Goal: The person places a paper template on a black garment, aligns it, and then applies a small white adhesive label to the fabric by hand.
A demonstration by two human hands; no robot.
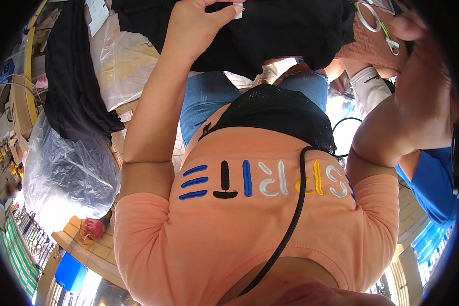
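Observation:
At the top edge, my left hand (199, 23) is closed, with thumb and fingers pinching a small white tag (238, 12). Its fingertips are partly cut off by the frame. Beneath it, black cloth (285, 35) spreads over my lap. My right hand (408, 25) is raised at the upper right, smeared by motion, and its fingers cannot be made out. Close to it lie a white ring (367, 16) and a small tool with a yellow-green part and a white loop (391, 45), both on brown cloth (364, 53).
Left of me, a long black garment (71, 76) hangs beside clear plastic bags (69, 176). A black cable (290, 224) runs down my front. Another person's blue sleeve (433, 188) is close to my right arm. A blue box (70, 273) stands at the lower left.

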